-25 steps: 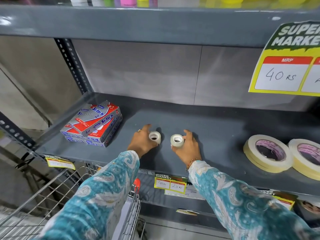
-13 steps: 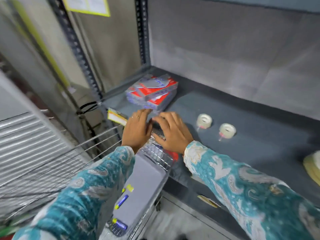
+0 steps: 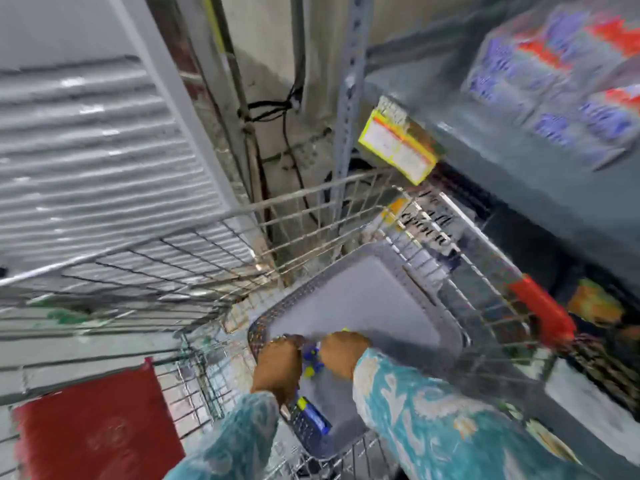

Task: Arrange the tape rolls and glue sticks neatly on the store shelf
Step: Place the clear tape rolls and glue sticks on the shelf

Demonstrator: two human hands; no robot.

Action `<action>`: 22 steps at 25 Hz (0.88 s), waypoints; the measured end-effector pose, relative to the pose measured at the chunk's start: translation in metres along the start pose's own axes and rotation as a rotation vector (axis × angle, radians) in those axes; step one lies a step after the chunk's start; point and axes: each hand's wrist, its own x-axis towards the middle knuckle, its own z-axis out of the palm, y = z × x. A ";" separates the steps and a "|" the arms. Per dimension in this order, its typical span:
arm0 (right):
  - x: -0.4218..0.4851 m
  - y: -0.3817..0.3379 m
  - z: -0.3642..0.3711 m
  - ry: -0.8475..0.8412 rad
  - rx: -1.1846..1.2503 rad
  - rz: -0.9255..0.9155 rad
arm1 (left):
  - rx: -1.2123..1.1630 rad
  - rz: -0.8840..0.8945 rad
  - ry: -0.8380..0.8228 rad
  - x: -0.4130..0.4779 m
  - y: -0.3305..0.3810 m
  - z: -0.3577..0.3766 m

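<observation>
Between the two hands, low in the grey tray (image 3: 363, 299), a little cluster of blue-and-yellow glue sticks (image 3: 311, 362) is sitting, touching both sets of knuckles as far as I can see. The left hand (image 3: 277, 365) is hovering knuckles-up just beside them on one side, and the right hand (image 3: 341, 353) is doing the same on the other. Honestly everything's smeared with motion blur and the fingers are tucked under, so I can't tell if either hand is actually gripping anything or just resting there.

Just behind the left wrist, another blue-and-yellow item (image 3: 313, 415) is lying near the tray's edge, too blurry to name. Both arms are wearing teal patterned sleeves (image 3: 433, 420).

Going outward, the tray is sitting inside a wire shopping cart (image 3: 242, 244), its red handle (image 3: 540, 313) showing off beyond the right hand. Further past that hand, the grey shelf (image 3: 519, 188) is carrying blue-and-red boxes (image 3: 561, 81), with a yellow price tag (image 3: 398, 150) hanging off its front edge. Out past the left hand, a red mat (image 3: 97, 427) is lying on the floor.
</observation>
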 end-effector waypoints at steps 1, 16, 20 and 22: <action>0.015 -0.004 0.017 0.014 -0.024 -0.022 | 0.009 0.018 -0.031 0.012 -0.008 0.012; -0.032 0.048 -0.011 0.042 0.054 0.145 | 0.116 0.028 -0.051 0.015 0.028 0.025; -0.098 0.058 -0.088 0.363 0.400 0.349 | -0.289 0.176 0.371 -0.011 0.089 -0.058; -0.138 0.055 -0.121 0.675 0.454 0.386 | -0.435 0.343 0.586 -0.023 0.138 -0.105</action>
